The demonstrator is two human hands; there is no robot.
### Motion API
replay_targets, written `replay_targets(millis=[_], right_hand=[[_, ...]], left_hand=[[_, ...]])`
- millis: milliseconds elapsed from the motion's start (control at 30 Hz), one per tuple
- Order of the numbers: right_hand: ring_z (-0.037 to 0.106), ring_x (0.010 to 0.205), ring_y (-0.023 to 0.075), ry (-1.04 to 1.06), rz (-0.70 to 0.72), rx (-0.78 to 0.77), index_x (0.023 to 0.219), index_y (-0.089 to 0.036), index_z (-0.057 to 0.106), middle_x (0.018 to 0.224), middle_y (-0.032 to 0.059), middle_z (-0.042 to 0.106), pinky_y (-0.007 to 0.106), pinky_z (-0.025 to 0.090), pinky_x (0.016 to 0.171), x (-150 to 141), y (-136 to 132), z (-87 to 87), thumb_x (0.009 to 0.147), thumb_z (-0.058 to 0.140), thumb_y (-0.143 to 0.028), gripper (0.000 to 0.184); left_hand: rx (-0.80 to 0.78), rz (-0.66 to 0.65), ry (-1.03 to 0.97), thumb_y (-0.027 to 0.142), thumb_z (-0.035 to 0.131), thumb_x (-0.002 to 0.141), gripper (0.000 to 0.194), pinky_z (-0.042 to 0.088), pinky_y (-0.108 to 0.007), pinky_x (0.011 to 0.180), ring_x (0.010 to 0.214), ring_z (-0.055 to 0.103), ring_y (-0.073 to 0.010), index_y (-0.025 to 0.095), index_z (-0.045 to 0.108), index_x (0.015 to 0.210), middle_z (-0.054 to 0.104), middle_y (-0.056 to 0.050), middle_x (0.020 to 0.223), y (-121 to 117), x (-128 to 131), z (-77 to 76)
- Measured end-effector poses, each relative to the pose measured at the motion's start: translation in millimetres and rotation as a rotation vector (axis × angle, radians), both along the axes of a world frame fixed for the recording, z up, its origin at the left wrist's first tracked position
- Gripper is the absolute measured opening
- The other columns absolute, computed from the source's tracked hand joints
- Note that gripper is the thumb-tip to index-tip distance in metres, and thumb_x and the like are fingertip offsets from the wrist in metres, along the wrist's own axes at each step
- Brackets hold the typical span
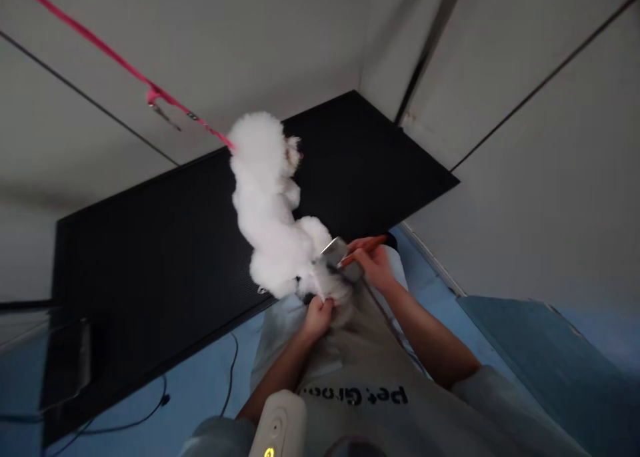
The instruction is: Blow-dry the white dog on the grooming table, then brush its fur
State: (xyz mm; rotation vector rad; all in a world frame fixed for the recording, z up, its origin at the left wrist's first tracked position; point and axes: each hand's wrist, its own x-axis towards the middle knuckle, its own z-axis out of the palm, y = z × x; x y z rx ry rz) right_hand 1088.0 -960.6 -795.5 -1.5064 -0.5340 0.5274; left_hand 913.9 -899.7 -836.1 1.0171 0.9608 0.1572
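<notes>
A small fluffy white dog (267,204) stands on a black table (160,244), its head toward the far wall, tied by a pink leash (120,60). My left hand (317,317) is closed around the dog's rear paw at the table's near edge. My right hand (373,260) holds a metal comb (333,247) with an orange handle against the dog's hindquarters.
White tiled walls rise behind and to the right of the table. A blue floor (200,390) with black cables (150,410) lies below. My grey apron with printed letters (360,397) fills the lower middle. A white device (280,424) hangs at my chest.
</notes>
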Motion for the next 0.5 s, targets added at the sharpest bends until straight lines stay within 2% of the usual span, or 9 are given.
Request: replay_targets(millis=[67, 100, 200, 233, 267, 333, 367, 400, 500], right_hand=[[0.067, 0.078, 0.0208, -0.011, 0.27, 0.017, 0.08, -0.023, 0.067, 0.082, 0.0023, 0.071, 0.036, 0.054, 0.075, 0, 34, 3.5, 0.075, 0.071, -0.042, 0.02], [0.066, 0.076, 0.0204, -0.02, 0.311, 0.023, 0.079, -0.022, 0.067, 0.079, 0.0018, 0.07, 0.036, 0.053, 0.075, 2, 50, 6.8, 0.074, 0.072, -0.043, 0.022], [0.065, 0.084, 0.0196, -0.044, 0.072, 0.114, 0.078, -0.023, 0.062, 0.085, 0.0025, 0.069, 0.036, 0.053, 0.083, 11, 83, 20.0, 0.079, 0.067, -0.047, 0.025], [0.064, 0.088, 0.0194, -0.056, 0.11, 0.128, 0.079, -0.022, 0.062, 0.089, 0.0028, 0.069, 0.036, 0.052, 0.086, 12, 89, 24.1, 0.078, 0.067, -0.046, 0.024], [0.065, 0.089, 0.0194, -0.064, 0.227, 0.119, 0.079, -0.022, 0.063, 0.09, 0.0029, 0.069, 0.035, 0.052, 0.086, 13, 92, 27.4, 0.076, 0.07, -0.043, 0.022], [0.066, 0.081, 0.0194, -0.052, 0.555, 0.048, 0.079, -0.021, 0.065, 0.083, 0.002, 0.069, 0.034, 0.054, 0.078, 12, 95, 30.8, 0.072, 0.075, -0.037, 0.021], [0.065, 0.074, 0.0188, -0.037, 0.642, 0.012, 0.078, -0.02, 0.065, 0.077, 0.001, 0.068, 0.034, 0.054, 0.072, 11, 96, 30.8, 0.071, 0.075, -0.036, 0.021], [0.064, 0.069, 0.0179, -0.025, 0.637, -0.009, 0.079, -0.02, 0.065, 0.074, 0.0001, 0.067, 0.033, 0.053, 0.068, 10, 97, 29.8, 0.072, 0.074, -0.037, 0.021], [0.062, 0.071, 0.0166, -0.023, 0.354, 0.023, 0.083, -0.02, 0.065, 0.08, 0.0006, 0.068, 0.032, 0.052, 0.07, 7, 99, 22.3, 0.077, 0.068, -0.04, 0.021]], left_hand=[[0.073, -0.004, 0.034, 0.001, 0.062, 0.071, 0.03, 0.031, -0.022, 0.048, 0.047, 0.043, -0.0137, 0.021, 0.06, 0.049, 0.053, 0.001, 0.047, 7, -23, 2.3], [0.113, -0.005, 0.037, 0.001, 0.062, 0.07, 0.03, 0.031, -0.022, 0.05, 0.049, 0.043, -0.0144, 0.022, 0.061, 0.049, 0.054, 0.001, 0.048, 11, -32, 4.1], [0.2, -0.012, 0.001, 0.002, 0.063, 0.069, 0.026, 0.036, -0.023, 0.055, 0.056, 0.048, -0.0176, 0.023, 0.064, 0.053, 0.059, 0.0, 0.053, 22, -48, 9.8], [0.217, -0.025, -0.016, 0.002, 0.064, 0.068, 0.025, 0.037, -0.023, 0.056, 0.058, 0.049, -0.0184, 0.023, 0.066, 0.055, 0.061, -0.001, 0.056, 24, -51, 11.0], [0.227, -0.042, -0.03, 0.002, 0.065, 0.068, 0.024, 0.038, -0.023, 0.057, 0.059, 0.05, -0.0189, 0.023, 0.066, 0.056, 0.063, -0.001, 0.058, 26, -54, 11.9], [0.214, -0.059, -0.031, 0.003, 0.066, 0.07, 0.025, 0.038, -0.023, 0.058, 0.059, 0.05, -0.019, 0.023, 0.065, 0.055, 0.063, -0.001, 0.058, 29, -57, 12.4], [0.194, -0.038, -0.02, 0.002, 0.066, 0.071, 0.027, 0.038, -0.022, 0.059, 0.058, 0.05, -0.0186, 0.023, 0.064, 0.054, 0.062, -0.001, 0.056, 31, -60, 12.4], [0.179, 0.009, -0.003, 0.001, 0.067, 0.071, 0.027, 0.038, -0.022, 0.06, 0.058, 0.05, -0.0184, 0.023, 0.065, 0.055, 0.062, -0.001, 0.056, 35, -63, 12.5], [0.259, 0.256, 0.055, -0.004, 0.066, 0.07, 0.026, 0.043, -0.02, 0.069, 0.069, 0.057, -0.0184, 0.021, 0.073, 0.073, 0.067, -0.002, 0.068, 58, -74, 14.9]])
